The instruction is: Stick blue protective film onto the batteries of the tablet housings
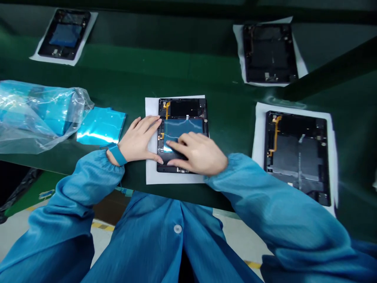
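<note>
An opened tablet (171,156) lies on a white sheet (151,173) in front of me, its inner parts and orange ribbon cables showing. A shiny blue film-like sheet (182,126) covers its middle. My left hand (141,139) rests along the tablet's left edge, thumb and fingers spread, fingertips touching the frame. Over the lower right of the tablet is my right hand (202,153), its index finger stretched out onto the blue sheet and thumb over the dark lower part. The other right fingers are partly curled, and this hand hides part of the tablet.
Left of the tablet lie loose shiny blue sheets (101,125), beside a clear plastic bag (38,118) of more. Another opened tablet (296,157) lies on white paper at right. Two further ones stand back: one with blue (65,35), one dark (269,53).
</note>
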{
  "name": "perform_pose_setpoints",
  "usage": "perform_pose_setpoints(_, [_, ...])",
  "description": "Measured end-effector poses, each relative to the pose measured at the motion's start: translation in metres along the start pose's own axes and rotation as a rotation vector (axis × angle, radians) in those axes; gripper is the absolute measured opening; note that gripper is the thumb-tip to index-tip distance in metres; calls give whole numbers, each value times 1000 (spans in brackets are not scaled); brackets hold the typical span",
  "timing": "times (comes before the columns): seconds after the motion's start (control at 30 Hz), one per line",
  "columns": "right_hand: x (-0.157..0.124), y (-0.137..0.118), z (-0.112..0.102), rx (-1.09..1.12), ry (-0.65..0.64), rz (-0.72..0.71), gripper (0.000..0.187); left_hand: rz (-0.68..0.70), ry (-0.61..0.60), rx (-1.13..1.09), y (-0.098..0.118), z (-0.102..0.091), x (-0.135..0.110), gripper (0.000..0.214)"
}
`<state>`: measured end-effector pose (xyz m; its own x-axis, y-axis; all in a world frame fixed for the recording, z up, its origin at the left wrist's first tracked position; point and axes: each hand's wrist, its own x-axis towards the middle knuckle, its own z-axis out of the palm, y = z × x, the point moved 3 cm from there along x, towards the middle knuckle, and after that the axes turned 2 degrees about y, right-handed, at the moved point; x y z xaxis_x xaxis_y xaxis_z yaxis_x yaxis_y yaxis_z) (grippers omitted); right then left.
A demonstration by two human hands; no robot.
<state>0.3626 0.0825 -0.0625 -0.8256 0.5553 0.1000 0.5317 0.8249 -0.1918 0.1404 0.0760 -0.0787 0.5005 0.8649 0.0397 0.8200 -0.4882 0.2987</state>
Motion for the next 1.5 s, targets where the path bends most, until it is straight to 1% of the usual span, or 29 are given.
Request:
perform_pose_setpoints(0.1, [3,27,-3,-65,18,165,77,9,-1,-17,0,1,0,138])
perform_pose_setpoints(0.17, [5,38,-4,-104,9,185,79,16,-1,-20,0,1,-1,138])
perform_pose_setpoints(0.23, [4,36,-3,-127,4,129,84,19,4,-20,0,1,-1,139])
perform_pose_setpoints(0.33, [-5,16,-3,-113,20,-7,90,20,10,-17,1,0,0,140])
perform_pose_setpoints(0.43, [-15,-6,-2,-50,47,-136,87,21,4,-16,1,1,0,139])
perform_pose_setpoints(0.5, [-19,-11,-2,-18,56,-185,81,19,4,-14,1,1,0,139])
perform_pose_setpoints(0.53, [-21,-10,-2,-13,62,-186,77,18,4,-12,1,1,0,139])
perform_pose_setpoints(0.6, [-25,2,-4,-34,86,-124,72,19,-2,-9,0,1,0,141])
perform_pose_setpoints(0.7, [-28,35,-8,-106,117,68,70,21,-15,-13,-1,0,0,145])
perform_pose_setpoints(0.77, [-29,56,-9,-133,100,178,73,17,-15,-19,-2,-1,0,146])
perform_pose_setpoints(0.83, [-27,71,-8,-131,66,227,75,9,-10,-22,-2,-2,0,147])
perform_pose_setpoints(0.9, [-26,76,-7,-125,40,234,77,-1,-13,-22,-2,-3,1,147])
perform_pose_setpoints(1.0, [-31,69,-8,-137,23,190,80,-12,-31,-19,-2,-2,1,146])
perform_pose_setpoints(1.13, [-53,46,-11,-126,6,51,81,-10,-45,-20,-1,-3,0,144])
perform_pose_setpoints(1.23, [-71,33,-13,-46,18,-14,74,-14,-105,14,1,-13,4,142])
perform_pose_setpoints(1.3, [-79,29,-14,59,61,-18,65,-44,-183,60,4,-24,15,133])
perform_pose_setpoints(1.33, [-81,29,-14,115,94,6,60,-66,-223,84,6,-30,23,122])
perform_pose_setpoints(1.4, [-83,31,-12,208,167,105,53,-125,-256,126,13,-41,46,87])
perform_pose_setpoints(1.43, [-83,33,-10,241,201,170,50,-158,-242,142,16,-44,60,68])
perform_pose_setpoints(1.47, [-82,34,-8,266,227,234,47,-193,-204,153,19,-46,75,53])
perform_pose_setpoints(1.5, [-81,35,-6,284,243,290,44,-234,-155,165,21,-46,90,45])
